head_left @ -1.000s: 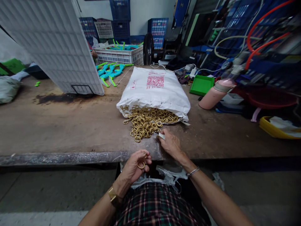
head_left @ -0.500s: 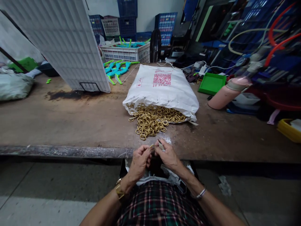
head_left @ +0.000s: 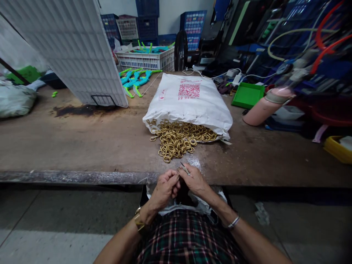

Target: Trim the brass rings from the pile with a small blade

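In the head view, my left hand [head_left: 166,187] is closed in a pinch, fingertips touching those of my right hand. The gold-coloured ring seen there earlier is now almost wholly covered by the fingers. My right hand [head_left: 195,180] is closed around a small knife [head_left: 186,170], its pale body along the index finger and its thin dark tip pointing up and left. Both hands hover at the table's front edge. Just beyond them lies a pile of gold-coloured rings [head_left: 176,145], spilling from the open mouth of a white sack [head_left: 189,106] with red print.
A ribbed white panel [head_left: 82,55] stands on the wooden table [head_left: 82,146] at left. Turquoise-and-green toy bows [head_left: 137,79] lie behind it, near a white crate [head_left: 143,60]. On the right are a green tray [head_left: 249,94], a pink bottle [head_left: 264,110] and a yellow basin [head_left: 338,148].
My right hand has left the ring pile and come back to meet my left hand. The ring in my left hand has turned and become covered. Over the last half second the hands barely shift.
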`<state>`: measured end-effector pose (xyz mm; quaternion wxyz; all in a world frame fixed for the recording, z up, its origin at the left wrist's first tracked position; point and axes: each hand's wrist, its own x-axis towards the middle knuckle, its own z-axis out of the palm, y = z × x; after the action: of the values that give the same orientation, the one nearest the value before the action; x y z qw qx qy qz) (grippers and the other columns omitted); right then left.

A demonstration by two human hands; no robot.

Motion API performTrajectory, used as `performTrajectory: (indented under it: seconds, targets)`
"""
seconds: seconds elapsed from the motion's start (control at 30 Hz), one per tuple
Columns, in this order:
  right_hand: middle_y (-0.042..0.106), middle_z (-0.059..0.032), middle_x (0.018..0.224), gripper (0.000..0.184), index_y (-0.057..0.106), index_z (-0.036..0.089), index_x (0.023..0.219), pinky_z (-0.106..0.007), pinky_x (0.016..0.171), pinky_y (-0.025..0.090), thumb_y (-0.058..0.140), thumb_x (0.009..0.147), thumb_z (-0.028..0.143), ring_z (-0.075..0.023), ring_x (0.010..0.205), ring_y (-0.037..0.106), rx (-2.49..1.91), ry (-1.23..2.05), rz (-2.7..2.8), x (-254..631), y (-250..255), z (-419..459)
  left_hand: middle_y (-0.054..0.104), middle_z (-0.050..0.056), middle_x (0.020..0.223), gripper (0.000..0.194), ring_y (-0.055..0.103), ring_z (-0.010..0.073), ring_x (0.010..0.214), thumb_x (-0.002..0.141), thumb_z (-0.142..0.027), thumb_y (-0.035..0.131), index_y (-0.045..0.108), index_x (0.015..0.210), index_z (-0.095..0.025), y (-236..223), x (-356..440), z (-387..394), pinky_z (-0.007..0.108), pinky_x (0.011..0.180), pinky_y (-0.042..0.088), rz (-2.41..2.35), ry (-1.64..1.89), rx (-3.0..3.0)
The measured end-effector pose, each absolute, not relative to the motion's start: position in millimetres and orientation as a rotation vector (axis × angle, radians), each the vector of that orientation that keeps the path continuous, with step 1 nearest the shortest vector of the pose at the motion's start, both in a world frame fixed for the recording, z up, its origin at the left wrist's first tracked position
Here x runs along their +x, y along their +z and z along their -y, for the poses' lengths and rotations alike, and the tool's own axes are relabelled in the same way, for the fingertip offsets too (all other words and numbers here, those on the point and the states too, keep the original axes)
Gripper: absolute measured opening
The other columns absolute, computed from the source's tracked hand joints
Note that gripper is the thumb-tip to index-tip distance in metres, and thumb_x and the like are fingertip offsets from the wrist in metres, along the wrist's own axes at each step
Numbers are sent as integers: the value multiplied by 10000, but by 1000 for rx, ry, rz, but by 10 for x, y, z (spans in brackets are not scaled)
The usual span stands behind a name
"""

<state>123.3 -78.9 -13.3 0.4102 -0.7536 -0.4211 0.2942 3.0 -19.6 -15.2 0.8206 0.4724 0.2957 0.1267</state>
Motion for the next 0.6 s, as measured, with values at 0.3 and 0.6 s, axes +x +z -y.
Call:
performTrajectory:
  seconds: [0.3, 0.6]
  targets:
    - [430, 34, 505, 228, 412, 199, 581, -219, 486, 263, 374, 783, 298, -98, 480, 376, -2000, 618, 1153, 1305, -188, 837, 463, -63, 540, 301, 308, 22, 368, 729, -443, 577, 460, 747, -166, -161, 30, 204, 154, 347, 205, -596, 340, 910]
    - [579, -5, 608, 147, 530, 192, 766, -228, 524, 234, 397, 733, 138, -115, 532, 472, -2216, 482, 1562, 1224, -177, 912, 442, -61, 525, 291, 314, 30, 374, 775, -444, 528, 460, 712, -168, -233, 13, 175, 161, 357, 232, -595, 385, 992]
